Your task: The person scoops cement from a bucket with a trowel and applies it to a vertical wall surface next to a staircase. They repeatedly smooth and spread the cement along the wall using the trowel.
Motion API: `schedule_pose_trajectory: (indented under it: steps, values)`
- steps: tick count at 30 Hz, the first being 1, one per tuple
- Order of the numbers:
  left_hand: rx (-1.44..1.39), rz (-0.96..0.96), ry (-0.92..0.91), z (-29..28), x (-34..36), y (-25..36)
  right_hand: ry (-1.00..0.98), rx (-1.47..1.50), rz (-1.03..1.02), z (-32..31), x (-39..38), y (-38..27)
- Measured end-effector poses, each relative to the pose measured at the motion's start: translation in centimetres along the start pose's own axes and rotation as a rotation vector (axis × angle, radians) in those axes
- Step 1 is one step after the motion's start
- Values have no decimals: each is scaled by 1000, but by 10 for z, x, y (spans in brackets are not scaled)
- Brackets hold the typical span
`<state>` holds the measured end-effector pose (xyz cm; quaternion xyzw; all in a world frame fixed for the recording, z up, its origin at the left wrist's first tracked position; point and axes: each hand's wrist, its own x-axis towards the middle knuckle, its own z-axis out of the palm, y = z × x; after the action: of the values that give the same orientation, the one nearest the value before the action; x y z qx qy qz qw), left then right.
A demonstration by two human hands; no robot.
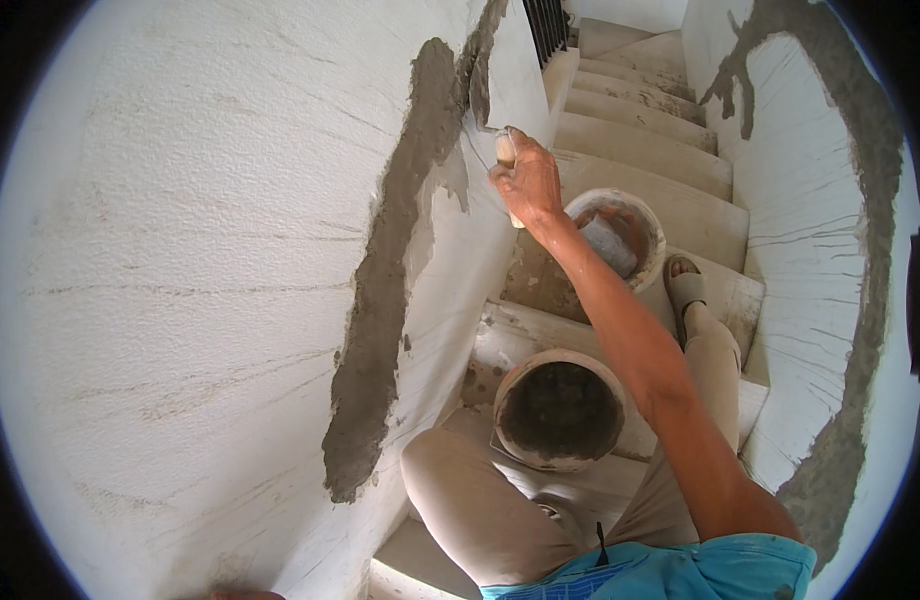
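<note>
So two buckets on the stairs here. The nearer bucket (pixel 570 463) sits on a step just past the person's left knee (pixel 470 480), its rim caked pale, and inside there's a dark grey, lumpy mix (pixel 563 408). The farther bucket (pixel 620 193) is on a higher step, partly behind the forearm. That one has a pale greyish lump (pixel 610 247) in it that I can't identify, and its inner wall looks reddish brown.

Surface-wise, it's a narrow staircase (pixel 640 155) with smudged, pale steps, and a sandalled foot (pixel 686 287) is planted beside the farther bucket. The left wall (pixel 180 220) is rough white with streaky marks, and a long ragged strip of grey mortar (pixel 370 330) runs up it on a slant. The right wall (pixel 795 220) has a grey band too, curving up and over. Way up top there's a bit of black railing (pixel 548 25).

Now the trowel (pixel 505 150): it's in the right hand (pixel 530 180), fingers wrapped round its pale wooden handle, right by the upper part of the left wall's strip. Blade's hard to separate from the grey, so can't say if it's touching. Left hand: I can't tell what it's doing, there's only a brownish sliver (pixel 246 595) at the bottom edge that might be it.
</note>
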<state>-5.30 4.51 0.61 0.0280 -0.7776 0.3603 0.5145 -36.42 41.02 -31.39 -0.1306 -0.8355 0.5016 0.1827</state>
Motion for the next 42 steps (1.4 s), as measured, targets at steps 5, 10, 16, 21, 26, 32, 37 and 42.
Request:
schedule_pose_trajectory:
  steps: [5, 10, 16, 21, 26, 32, 37, 42]
  values:
    - [-35, 88, 42, 2, 5, 4, -23, -61, -27, 4, -14, -1]
    - [-13, 9, 22, 1, 2, 1, -104, -11, -67, -15, -54, 1]
    - [-10, -6, 2, -1, 1, 0, 88, 13, -218, -7, -25, 16]
    - [-30, 5, 17, 1, 4, 6, 7, 6, -195, 2, -35, 13]
    - [-12, 26, 6, 0, 5, -1, -129, 36, -117, -17, -71, 4]
    - [-9, 55, 9, 7, 0, 3, 9, 18, -142, -14, -39, 19]
    - [234, 200, -15, -3, 2, -61, 0, 29, -155, 0, -16, -8]
    - [19, -14, -28, 2, -4, -4, -57, 31, -125, -10, -54, 9]
